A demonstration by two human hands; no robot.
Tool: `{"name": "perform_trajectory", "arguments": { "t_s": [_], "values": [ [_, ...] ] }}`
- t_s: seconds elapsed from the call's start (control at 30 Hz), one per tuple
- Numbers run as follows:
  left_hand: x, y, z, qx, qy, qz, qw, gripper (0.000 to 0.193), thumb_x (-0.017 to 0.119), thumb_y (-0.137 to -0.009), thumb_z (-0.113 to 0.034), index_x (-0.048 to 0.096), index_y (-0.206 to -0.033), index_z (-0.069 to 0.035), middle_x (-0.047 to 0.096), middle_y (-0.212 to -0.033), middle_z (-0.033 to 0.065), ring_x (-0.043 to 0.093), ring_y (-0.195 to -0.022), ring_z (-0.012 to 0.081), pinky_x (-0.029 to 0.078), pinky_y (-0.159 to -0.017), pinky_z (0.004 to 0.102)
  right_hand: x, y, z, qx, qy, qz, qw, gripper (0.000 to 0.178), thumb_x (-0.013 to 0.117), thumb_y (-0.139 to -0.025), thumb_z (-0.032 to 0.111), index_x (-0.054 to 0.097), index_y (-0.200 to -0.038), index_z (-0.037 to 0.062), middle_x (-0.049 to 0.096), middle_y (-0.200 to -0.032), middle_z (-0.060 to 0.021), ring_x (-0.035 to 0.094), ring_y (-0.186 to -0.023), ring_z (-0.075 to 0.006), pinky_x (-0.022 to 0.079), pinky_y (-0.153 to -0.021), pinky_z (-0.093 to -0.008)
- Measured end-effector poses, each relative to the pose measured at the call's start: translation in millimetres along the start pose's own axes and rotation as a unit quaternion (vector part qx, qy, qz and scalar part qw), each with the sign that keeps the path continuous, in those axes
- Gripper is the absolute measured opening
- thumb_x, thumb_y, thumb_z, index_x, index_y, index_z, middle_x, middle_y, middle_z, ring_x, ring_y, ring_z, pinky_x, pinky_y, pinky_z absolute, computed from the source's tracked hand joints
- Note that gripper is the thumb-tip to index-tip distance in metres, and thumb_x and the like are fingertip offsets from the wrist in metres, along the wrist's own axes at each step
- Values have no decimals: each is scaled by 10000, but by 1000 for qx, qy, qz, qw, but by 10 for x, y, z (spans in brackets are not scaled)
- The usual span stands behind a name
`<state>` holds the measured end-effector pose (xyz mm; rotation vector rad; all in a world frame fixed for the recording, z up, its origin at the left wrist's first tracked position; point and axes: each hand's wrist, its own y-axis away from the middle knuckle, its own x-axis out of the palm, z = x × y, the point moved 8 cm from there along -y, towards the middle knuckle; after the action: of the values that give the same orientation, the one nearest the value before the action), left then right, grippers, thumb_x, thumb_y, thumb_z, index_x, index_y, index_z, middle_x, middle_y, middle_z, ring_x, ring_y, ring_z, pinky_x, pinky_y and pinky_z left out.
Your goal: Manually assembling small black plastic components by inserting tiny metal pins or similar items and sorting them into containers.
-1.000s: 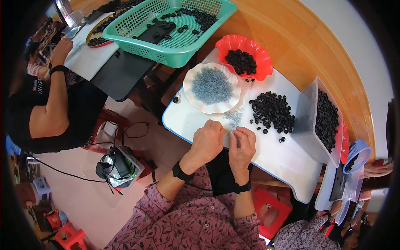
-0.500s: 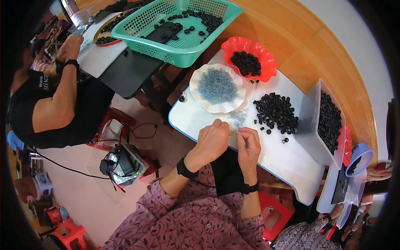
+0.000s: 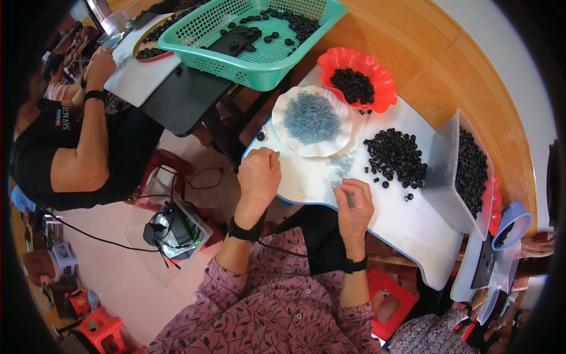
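Wavy-rimmed white dish (image 3: 324,148): on the white, blue-edged tabletop (image 3: 413,236), left side, tiny translucent pieces (image 3: 312,118) in it (others lie just before it).
Fluted red plastic bowl (image 3: 380,82): behind the dish, rightward, small round black parts (image 3: 352,85) inside.
Loose heap of black parts (image 3: 398,156): between dish and clear rectangular plastic box (image 3: 439,171).
Green perforated plastic basket (image 3: 206,66): behind the dish, leftward.
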<state>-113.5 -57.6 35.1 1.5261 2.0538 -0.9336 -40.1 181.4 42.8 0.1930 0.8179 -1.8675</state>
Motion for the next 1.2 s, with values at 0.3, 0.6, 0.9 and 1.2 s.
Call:
{"name": "perform_trajectory", "arguments": {
  "t_s": [0.3, 0.6, 0.9, 1.2],
  "values": [
    [4, -46, 95, -14, 25, -48, 998, 135, 668, -819, -128, 669, -786, 3, 639, -777, 223, 638, -726, 406, 510, -648, 480, -47, -20, 37, -14, 21, -49, 998, 143, 736, -757, -21, 623, -843, -7, 625, -993, -120, 616, -911, -259, 515, -785, -330],
    [-33, -60, 98, -18, 46, -49, 998, 96, 638, -834, -74, 663, -824, 19, 634, -756, 232, 634, -709, 415, 505, -646, 477, -42, -14, 41, -18, 50, -46, 998, 124, 729, -768, -17, 630, -843, -15, 628, -984, -119, 621, -890, -250, 517, -763, -326],
    [-123, 31, 52, -25, 95, -88, 991, 72, 644, -838, -74, 618, -814, -11, 621, -730, 194, 623, -674, 389, 490, -597, 441, -42, -12, 49, -2, 13, -61, 998, 100, 694, -807, -37, 638, -890, -32, 610, -1006, -132, 625, -896, -245, 535, -755, -307],
    [352, 551, -678, 114, 121, 77, 983, 97, 676, -813, -127, 622, -861, -62, 547, -816, 140, 608, -663, 366, 502, -572, 445, -47, 5, 6, -12, 36, -79, 996, 115, 687, -797, -42, 643, -901, -21, 619, -1019, -132, 626, -920, -253, 532, -776, -316]
  ]
}}
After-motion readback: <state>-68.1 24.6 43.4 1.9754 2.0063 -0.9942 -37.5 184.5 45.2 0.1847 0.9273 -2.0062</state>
